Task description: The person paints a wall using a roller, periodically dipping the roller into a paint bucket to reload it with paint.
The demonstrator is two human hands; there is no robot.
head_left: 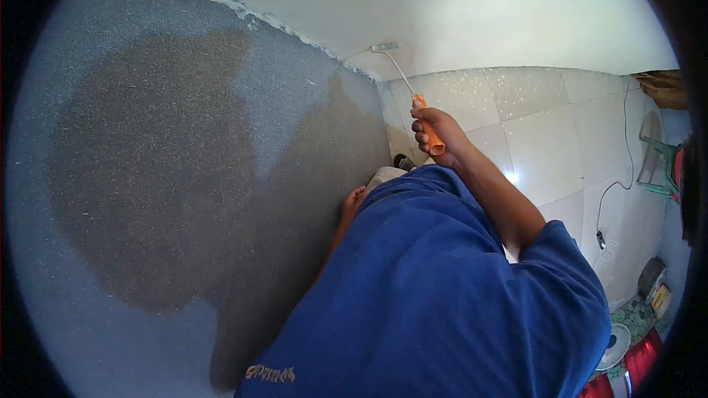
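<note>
My right hand (pixel 440 135) is wrapped round the orange handle (pixel 430 137) of a small paint roller. Its thin metal rod runs up to a narrow pale roller head (pixel 385 47), which is at the lower part of the white wall (pixel 509 7), close to the corner with the grey wall (pixel 310 88). Whether the head presses on the surface is hard to tell. Low beside my body, near the grey wall, my left hand (pixel 352 200) hangs with fingers loosely out and nothing seen in it; my shirt and trousers hide part of that arm.
Pale floor tiles (pixel 546 147) carry white specks near the wall. A dark cable (pixel 625 140) lies across them. To the right stand a green stool (pixel 661 166), a round tin-like object (pixel 652 276) and a fan-like round thing (pixel 616 346). A dark shoe (pixel 403 162) shows below me.
</note>
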